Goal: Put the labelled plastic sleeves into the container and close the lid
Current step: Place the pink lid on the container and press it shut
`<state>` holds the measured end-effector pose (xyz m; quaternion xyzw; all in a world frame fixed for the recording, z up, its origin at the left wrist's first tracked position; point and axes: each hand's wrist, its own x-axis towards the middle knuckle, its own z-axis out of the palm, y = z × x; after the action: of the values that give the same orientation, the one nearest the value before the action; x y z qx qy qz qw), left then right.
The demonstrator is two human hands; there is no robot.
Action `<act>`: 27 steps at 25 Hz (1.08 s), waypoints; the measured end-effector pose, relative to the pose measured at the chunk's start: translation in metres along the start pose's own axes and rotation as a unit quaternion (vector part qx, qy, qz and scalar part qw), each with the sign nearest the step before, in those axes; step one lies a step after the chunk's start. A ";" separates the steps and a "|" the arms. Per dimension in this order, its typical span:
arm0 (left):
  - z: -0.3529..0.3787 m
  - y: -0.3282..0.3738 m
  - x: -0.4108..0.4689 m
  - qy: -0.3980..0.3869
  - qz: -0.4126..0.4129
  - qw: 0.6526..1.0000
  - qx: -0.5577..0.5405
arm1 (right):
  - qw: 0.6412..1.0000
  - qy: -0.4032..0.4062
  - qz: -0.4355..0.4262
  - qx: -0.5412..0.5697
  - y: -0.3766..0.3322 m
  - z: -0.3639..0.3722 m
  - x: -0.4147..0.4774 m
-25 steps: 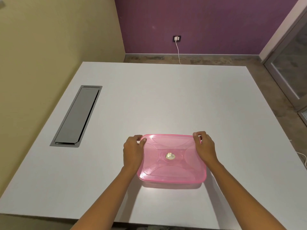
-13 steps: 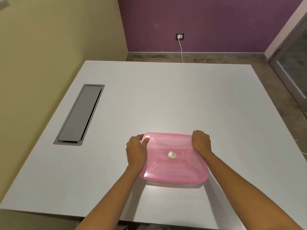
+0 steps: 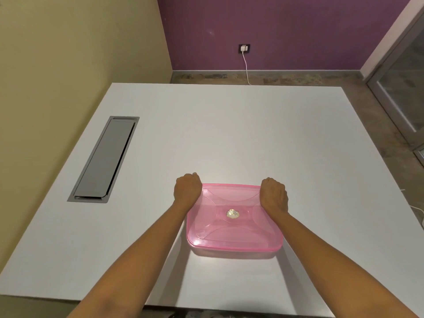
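A pink translucent container (image 3: 234, 247) sits on the white table (image 3: 229, 134), near its front edge. Its pink lid (image 3: 220, 230) lies flat on top, with a small round sticker (image 3: 232, 213) in the middle. My left hand (image 3: 187, 191) is curled over the lid's far left corner. My right hand (image 3: 274, 195) is curled over the far right corner. Both hands' fingers wrap down over the far rim, out of sight. No plastic sleeves show; the inside of the container is too hazy to read.
A grey cable hatch (image 3: 104, 160) is set into the table at the left. A wall socket (image 3: 244, 48) with a white cable is on the purple wall behind. A yellow wall runs along the left, a glass door (image 3: 403, 83) at right.
Both hands have closed from loose fingers on the lid's far corners into curled fists pressing over them. The lid now sits flatter on the container.
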<state>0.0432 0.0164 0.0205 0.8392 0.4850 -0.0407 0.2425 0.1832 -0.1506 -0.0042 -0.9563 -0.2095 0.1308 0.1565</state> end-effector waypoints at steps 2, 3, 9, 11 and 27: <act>0.004 0.004 0.012 -0.038 0.007 0.998 0.043 | 1.000 -0.002 -0.004 -0.016 0.001 0.000 0.000; 0.006 0.005 0.014 -0.045 0.013 0.997 0.055 | 1.000 -0.003 -0.004 -0.022 0.001 0.001 0.001; 0.021 0.001 0.014 -0.005 0.020 0.996 0.081 | 0.999 0.013 -0.012 -0.040 0.002 0.004 0.002; 0.022 0.000 0.015 -0.001 0.041 0.995 0.096 | 0.997 0.013 -0.029 -0.071 0.002 0.005 0.002; 0.039 -0.032 -0.074 0.094 -0.180 0.976 -0.077 | 0.998 0.038 -0.012 -0.055 0.003 0.009 0.003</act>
<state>-0.0160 -0.0471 -0.0031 0.7170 0.6504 0.0333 0.2485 0.1843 -0.1498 -0.0145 -0.9652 -0.2219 0.0808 0.1127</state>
